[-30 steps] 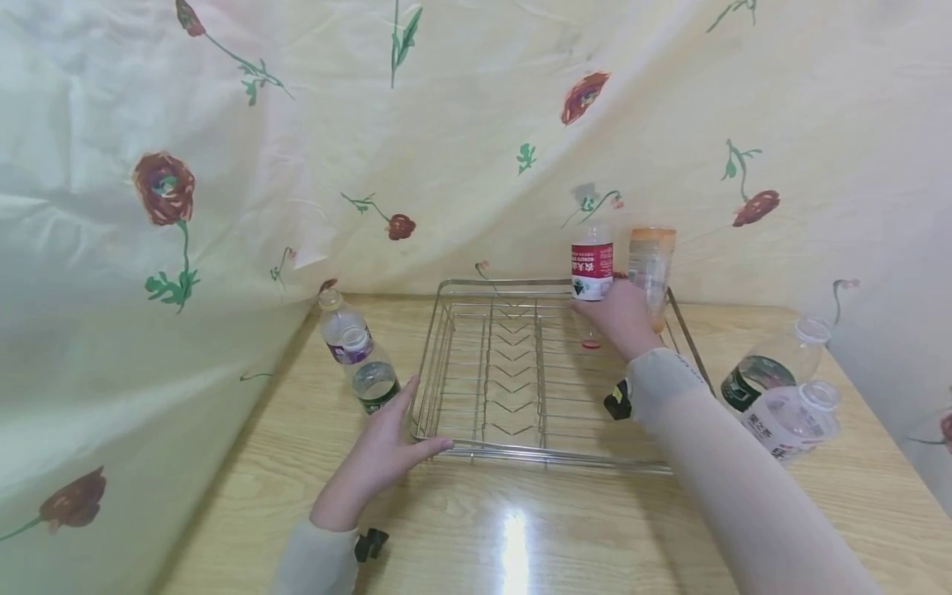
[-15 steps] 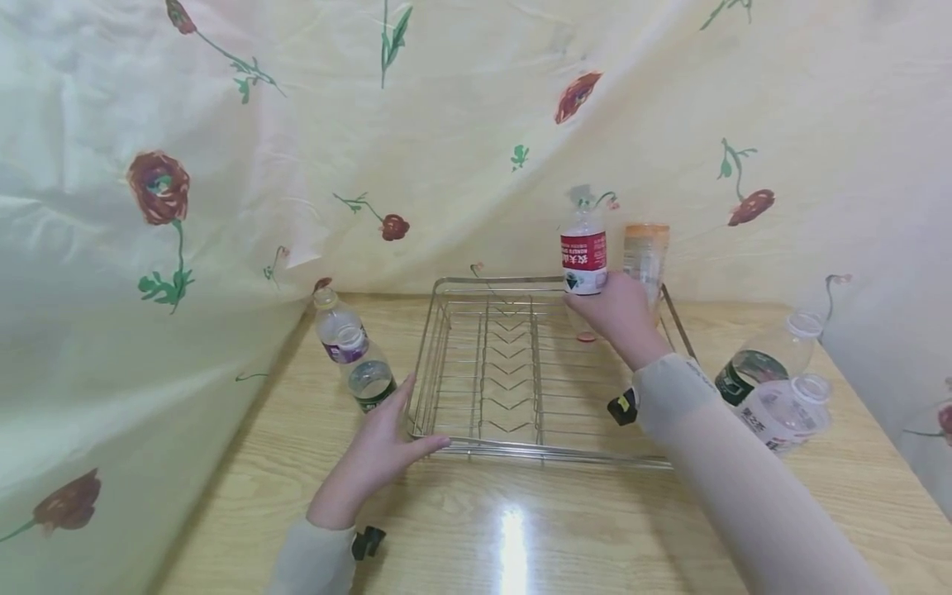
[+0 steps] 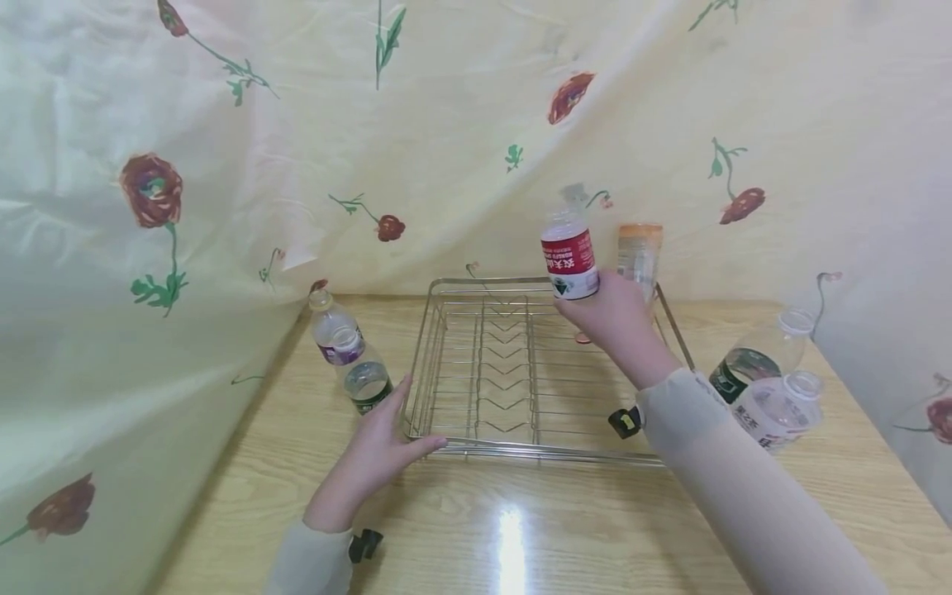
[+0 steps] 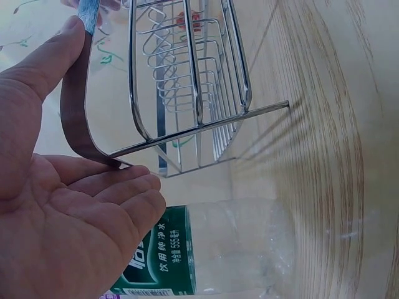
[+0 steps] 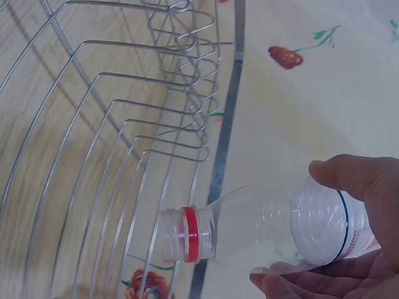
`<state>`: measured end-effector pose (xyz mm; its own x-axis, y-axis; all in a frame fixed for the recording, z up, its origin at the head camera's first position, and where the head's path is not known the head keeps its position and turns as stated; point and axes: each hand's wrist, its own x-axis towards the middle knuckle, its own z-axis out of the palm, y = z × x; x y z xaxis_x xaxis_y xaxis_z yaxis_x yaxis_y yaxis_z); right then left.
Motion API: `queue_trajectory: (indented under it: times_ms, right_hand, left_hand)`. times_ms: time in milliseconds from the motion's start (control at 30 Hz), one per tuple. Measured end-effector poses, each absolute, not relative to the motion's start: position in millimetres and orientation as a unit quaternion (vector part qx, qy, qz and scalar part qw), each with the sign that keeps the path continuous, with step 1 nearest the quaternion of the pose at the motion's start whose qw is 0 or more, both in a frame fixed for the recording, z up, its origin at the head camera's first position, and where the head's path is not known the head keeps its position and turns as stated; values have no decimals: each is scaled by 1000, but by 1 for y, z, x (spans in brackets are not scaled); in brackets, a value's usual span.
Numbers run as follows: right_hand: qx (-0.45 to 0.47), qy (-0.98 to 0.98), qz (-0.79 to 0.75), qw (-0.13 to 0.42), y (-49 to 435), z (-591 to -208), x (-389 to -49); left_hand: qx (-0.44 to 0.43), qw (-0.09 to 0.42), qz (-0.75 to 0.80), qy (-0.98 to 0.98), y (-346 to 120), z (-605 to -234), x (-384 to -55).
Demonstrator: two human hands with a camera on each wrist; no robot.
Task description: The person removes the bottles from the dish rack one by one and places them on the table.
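Note:
My right hand (image 3: 617, 322) grips a clear plastic bottle (image 3: 568, 260) with a red and white label. The bottle is upside down and leans slightly, over the right back part of a wire dish rack (image 3: 535, 451). In the right wrist view its uncapped neck, with a red ring (image 5: 191, 235), points at the rack's wires. My left hand (image 3: 375, 454) lies at the rack's front left corner, fingers extended. The left wrist view shows its thumb (image 4: 53, 53) on the flat metal rim and its fingertips (image 4: 146, 187) right at the outer corner.
Behind my right hand, a clear bottle with an orange end (image 3: 640, 248) stands at the rack's back right. A green-labelled bottle (image 3: 366, 384) and a purple-labelled bottle (image 3: 330, 326) stand left of the rack. To its right are another green-labelled bottle (image 3: 759, 359) and a pale-labelled bottle (image 3: 781, 413).
My right hand has shifted a little left with the red-labelled bottle, which has gone from nearly upright to tilted, its base leaning left. My left hand keeps its place at the rack's corner.

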<state>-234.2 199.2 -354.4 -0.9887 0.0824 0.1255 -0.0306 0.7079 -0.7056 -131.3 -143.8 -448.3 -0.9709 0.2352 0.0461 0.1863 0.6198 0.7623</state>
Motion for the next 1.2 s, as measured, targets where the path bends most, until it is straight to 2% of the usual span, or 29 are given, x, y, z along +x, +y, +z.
queue_trajectory:
  times_ms: [400, 1200]
  right_hand:
    - [19, -940, 322, 112, 193, -346, -212]
    - [102, -931, 308, 170, 192, -345, -184]
  left_hand:
    - [120, 21, 411, 904, -141, -455, -132]
    - [114, 22, 412, 904, -144, -458, -127]
